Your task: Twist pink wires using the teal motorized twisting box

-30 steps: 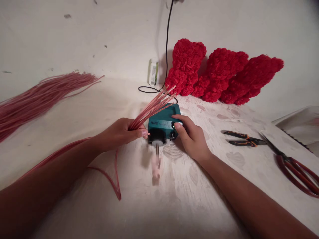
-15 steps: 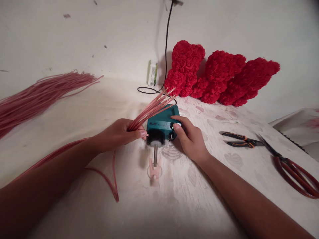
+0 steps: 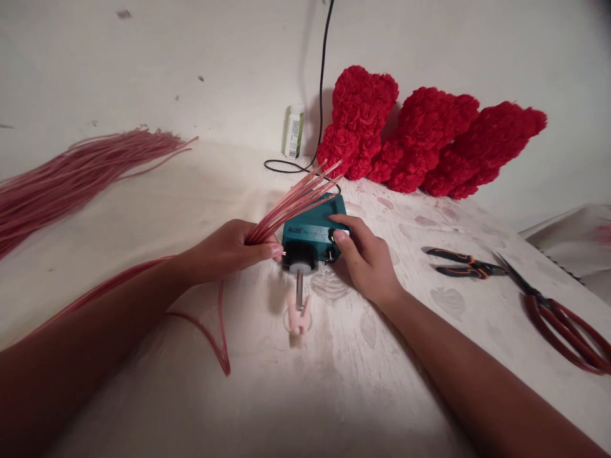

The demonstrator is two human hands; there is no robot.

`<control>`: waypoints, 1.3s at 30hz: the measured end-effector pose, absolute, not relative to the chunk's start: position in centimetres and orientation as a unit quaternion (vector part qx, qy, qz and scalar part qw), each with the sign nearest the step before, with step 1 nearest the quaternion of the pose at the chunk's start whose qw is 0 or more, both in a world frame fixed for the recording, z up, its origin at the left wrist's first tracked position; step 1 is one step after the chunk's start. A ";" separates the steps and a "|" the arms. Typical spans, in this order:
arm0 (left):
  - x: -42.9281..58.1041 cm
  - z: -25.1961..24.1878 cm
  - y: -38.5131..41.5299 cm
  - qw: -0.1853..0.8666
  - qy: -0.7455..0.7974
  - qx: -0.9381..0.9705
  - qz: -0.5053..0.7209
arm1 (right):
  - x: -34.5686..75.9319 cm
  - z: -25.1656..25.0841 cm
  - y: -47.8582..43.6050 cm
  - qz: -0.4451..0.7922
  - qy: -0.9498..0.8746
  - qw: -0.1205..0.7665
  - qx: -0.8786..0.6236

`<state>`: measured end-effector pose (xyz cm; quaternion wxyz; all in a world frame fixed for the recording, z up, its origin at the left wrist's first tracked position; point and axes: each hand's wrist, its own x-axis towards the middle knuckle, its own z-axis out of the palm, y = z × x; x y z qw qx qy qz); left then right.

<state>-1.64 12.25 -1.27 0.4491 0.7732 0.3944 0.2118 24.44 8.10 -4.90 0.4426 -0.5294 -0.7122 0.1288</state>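
Observation:
My left hand (image 3: pixel 233 251) is closed around a bundle of thin pinkish-red wires (image 3: pixel 291 207), whose fanned ends point up and to the right. A short bare tip sticks out past the thumb, close to the black front of a small teal motor box (image 3: pixel 310 229). My right hand (image 3: pixel 370 254) grips the box's right side, with the thumb at a knob on its front. From the box a metal shaft (image 3: pixel 300 289) points toward me, and a pale pink clip-like piece (image 3: pixel 298 318) by its end looks blurred. Some red wires trail under my left forearm.
A larger pile of pinkish wires (image 3: pixel 90 181) lies at left. Red rose-covered figures (image 3: pixel 365 121) and a white-green bottle (image 3: pixel 294 132) stand along the wall, near a black cord (image 3: pixel 323 76). Black-orange pliers (image 3: pixel 465 264) and red-handled scissors (image 3: pixel 556 318) lie at right.
The whole view has shifted slightly, so things sit a little higher in the picture. Both hands keep the same hold on the wires and the motor box.

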 end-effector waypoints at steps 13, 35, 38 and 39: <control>-1.7 -1.6 12.5 0.448 0.388 0.776 0.218 | 24.4 -5.0 8.3 0.131 -0.712 0.444 -0.528; -1.8 -1.3 12.3 0.455 0.386 0.775 0.208 | 24.3 -4.7 8.1 0.133 -0.711 0.444 -0.528; -1.9 -1.4 12.4 0.459 0.380 0.774 0.213 | 24.3 -4.7 8.1 0.134 -0.710 0.444 -0.529; -1.9 -1.4 12.4 0.460 0.380 0.773 0.213 | 24.3 -4.7 8.1 0.133 -0.711 0.443 -0.530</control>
